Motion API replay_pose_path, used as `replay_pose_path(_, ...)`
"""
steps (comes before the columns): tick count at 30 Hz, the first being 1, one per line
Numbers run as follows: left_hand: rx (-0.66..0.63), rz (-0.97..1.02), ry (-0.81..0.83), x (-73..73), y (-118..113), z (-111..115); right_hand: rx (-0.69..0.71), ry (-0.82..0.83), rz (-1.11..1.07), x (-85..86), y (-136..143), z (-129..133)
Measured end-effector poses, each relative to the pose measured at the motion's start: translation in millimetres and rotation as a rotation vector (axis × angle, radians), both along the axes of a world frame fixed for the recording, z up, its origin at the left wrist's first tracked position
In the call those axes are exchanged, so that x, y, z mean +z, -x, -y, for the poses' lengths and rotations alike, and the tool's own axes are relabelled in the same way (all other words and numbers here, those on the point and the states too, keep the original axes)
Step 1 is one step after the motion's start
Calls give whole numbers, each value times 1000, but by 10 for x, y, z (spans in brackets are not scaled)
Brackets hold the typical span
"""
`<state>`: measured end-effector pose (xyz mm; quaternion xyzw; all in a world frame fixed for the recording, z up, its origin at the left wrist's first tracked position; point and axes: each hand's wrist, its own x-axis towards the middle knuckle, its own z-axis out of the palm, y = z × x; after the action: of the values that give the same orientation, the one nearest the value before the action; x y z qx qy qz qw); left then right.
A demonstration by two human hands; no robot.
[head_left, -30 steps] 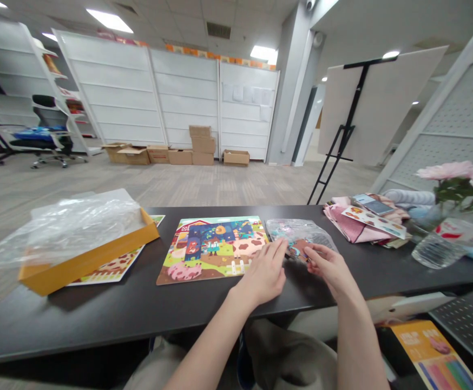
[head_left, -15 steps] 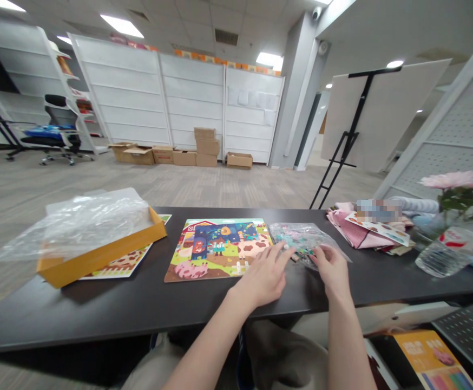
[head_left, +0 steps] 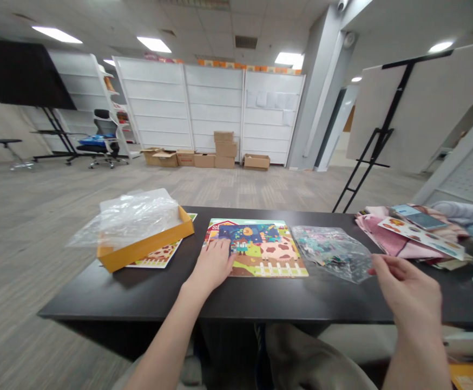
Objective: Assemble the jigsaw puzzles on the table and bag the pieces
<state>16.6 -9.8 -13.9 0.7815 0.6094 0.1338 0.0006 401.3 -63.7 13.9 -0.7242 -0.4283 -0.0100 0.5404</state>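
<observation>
A farm-picture puzzle board (head_left: 279, 252) with a cow, a fence and a dark blue area lies flat on the black table. My left hand (head_left: 212, 265) rests over its left side, fingers stretched out and flat, covering part of the picture. To the right of the board is a clear plastic bag (head_left: 321, 241) with many small colourful puzzle pieces inside. My right hand (head_left: 409, 290) pinches the bag's right corner between thumb and fingers.
On the left, a yellow box (head_left: 147, 249) full of crumpled clear plastic (head_left: 139, 216) sits on a printed sheet (head_left: 161, 257). Pink cloths (head_left: 376, 233) with a phone (head_left: 419, 216) and a sticker sheet (head_left: 423, 236) on top are at the right. A black easel (head_left: 376, 141) stands beyond the table.
My left hand has moved left, from the board's right edge onto its left side. My right hand has gone right, from the pieces to the bag's corner. The view has turned left.
</observation>
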Motion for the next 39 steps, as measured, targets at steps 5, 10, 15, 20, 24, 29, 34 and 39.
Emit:
replay_pose_path(5, -36, -46, 35, 58, -1, 158, 197, -187, -138, 73, 519, -148)
replay_pose_path(10, -36, -28, 65, 119, -2, 211, 501, 155, 104, -143, 1111, -581)
replay_pose_path(15, 115, 43, 44, 118, -14, 146, 451, 402, 424, -353, 1449, -925)
replay_pose_path(20, 123, 324, 65, 84, -11, 6, 454, 458, 497, -417, 1537, -1048)
replay_pose_path(24, 127, 572, 83, 60, 58, -78, 490, 448, 410, -428, 1512, -1095)
replay_pose_path(29, 181, 669, 125, 95, 240, -72, 508, 429, 247, -456, 1403, -1078)
replay_pose_path(34, 236, 544, 125, 150, 393, 15, 534, 332, 168, -468, 1336, -922)
replay_pose_path(39, 226, 413, 98, 147, 423, 69, 542, 256, 62, -436, 1328, -797)
